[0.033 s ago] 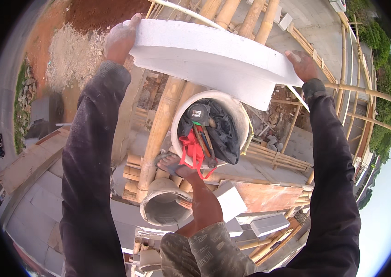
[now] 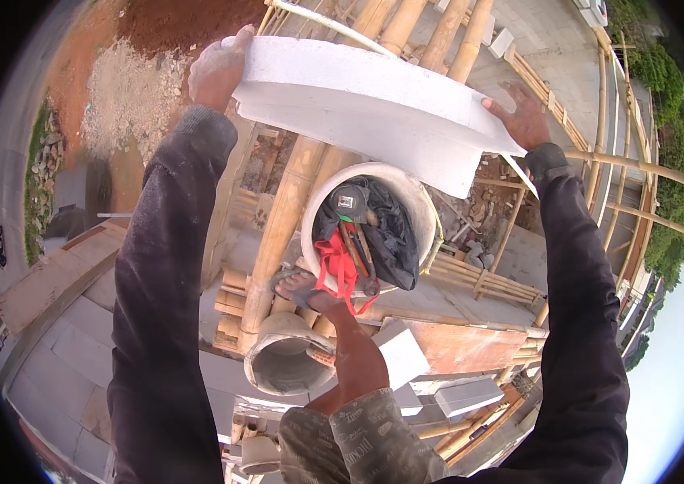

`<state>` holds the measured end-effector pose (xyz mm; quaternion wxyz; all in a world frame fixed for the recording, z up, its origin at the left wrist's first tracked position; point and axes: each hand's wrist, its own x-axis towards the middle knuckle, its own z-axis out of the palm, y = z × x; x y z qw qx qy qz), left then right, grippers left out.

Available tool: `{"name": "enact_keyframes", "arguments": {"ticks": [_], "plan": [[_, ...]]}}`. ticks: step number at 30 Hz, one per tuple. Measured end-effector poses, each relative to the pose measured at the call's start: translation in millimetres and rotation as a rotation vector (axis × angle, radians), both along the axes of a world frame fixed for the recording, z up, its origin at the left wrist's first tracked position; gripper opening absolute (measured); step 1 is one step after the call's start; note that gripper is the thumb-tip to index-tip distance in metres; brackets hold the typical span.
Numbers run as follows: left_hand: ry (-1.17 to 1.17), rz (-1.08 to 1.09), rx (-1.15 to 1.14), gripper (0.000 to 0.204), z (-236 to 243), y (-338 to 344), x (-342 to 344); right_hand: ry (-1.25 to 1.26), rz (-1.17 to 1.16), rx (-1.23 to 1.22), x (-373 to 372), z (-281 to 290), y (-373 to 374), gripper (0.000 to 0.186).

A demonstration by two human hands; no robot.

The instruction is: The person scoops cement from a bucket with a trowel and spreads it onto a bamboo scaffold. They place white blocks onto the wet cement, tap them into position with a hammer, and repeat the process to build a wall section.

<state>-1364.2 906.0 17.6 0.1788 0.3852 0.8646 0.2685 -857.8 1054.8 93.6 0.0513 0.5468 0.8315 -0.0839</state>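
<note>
At the top, my left hand [image 2: 217, 68] has its fingers closed round the left end of a long white curved block [image 2: 374, 97], which has a stepped lower face. My right hand [image 2: 523, 117] is at the block's right end, fingers spread and lifted along its top edge. Below the block, a round pale bucket [image 2: 310, 230] holds a grey cap [image 2: 350, 194], dark cloth [image 2: 394, 238], hand tools and a red strap [image 2: 334, 258]. My sandalled foot [image 2: 294, 286] is on bamboo poles beside the bucket.
An empty pale bucket [image 2: 261, 367] lies tilted below left. Bamboo scaffolding poles [image 2: 277, 226] run beneath and to the right. White blocks [image 2: 467, 394] and a board [image 2: 463, 347] are below right. The ground far below shows rubble [image 2: 124, 97] and a road [image 2: 15, 177] at left.
The white block and my left hand have shifted slightly right and down in the picture. My right hand's fingers have spread and lifted from their closed grip.
</note>
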Motion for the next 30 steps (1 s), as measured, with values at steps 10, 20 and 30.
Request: {"name": "enact_keyframes", "arguments": {"ticks": [10, 20, 30], "plan": [[-0.412, 0.140, 0.112, 0.065, 36.1, -115.8, 41.2, -0.243, 0.255, -0.055, -117.9, -5.4, -43.7, 0.100], [-0.410, 0.436, -0.365, 0.045, 154.4, -607.1, 185.7, -0.196, 0.348, -0.029, -157.2, 57.5, -34.6, 0.098], [-0.459, 0.830, -0.198, 0.032, 216.6, -690.7, 316.5, -0.398, 0.626, -0.012, -305.4, 197.9, -173.5, 0.100]]}}
